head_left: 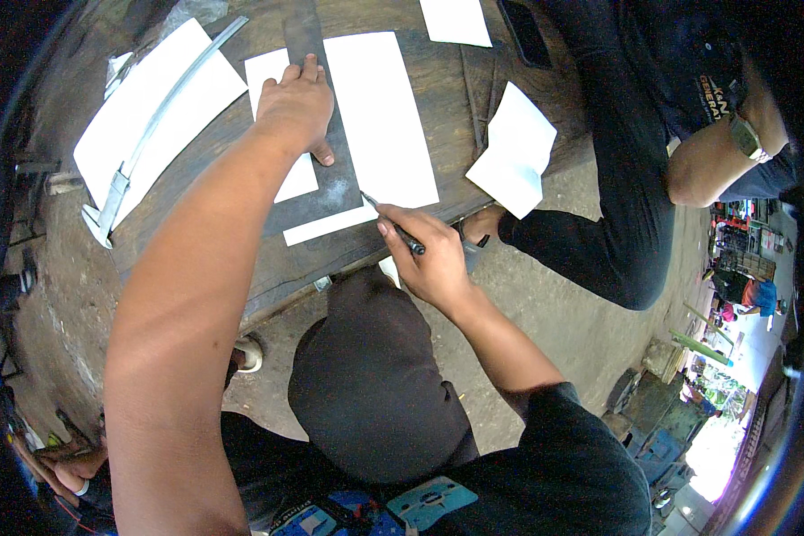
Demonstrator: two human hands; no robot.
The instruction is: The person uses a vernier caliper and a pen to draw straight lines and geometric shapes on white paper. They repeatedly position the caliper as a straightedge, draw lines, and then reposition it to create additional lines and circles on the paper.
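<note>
My left hand (pixel 297 109) lies with fingers apart on a dark, flat L-shaped square (pixel 335 170), pressing it onto a white sheet of paper (pixel 384 116). Paper shows on both sides of the square's long arm and as a strip below its short arm. Between the thumb and fingers of my right hand (pixel 431 255) is a slim black pen-like tool (pixel 411 239). Its thin tip meets the paper beside the square's outer corner; I cannot tell whether it is a pen or a blade.
A metal vernier caliper (pixel 156 121) rests on another white sheet (pixel 121 143) at the left. Toward the right of the wooden table (pixel 420 67) lie a creased paper (pixel 518 147), another sheet (pixel 456 22) and a black phone (pixel 525 34). Another person's bent leg (pixel 590 241) is close by.
</note>
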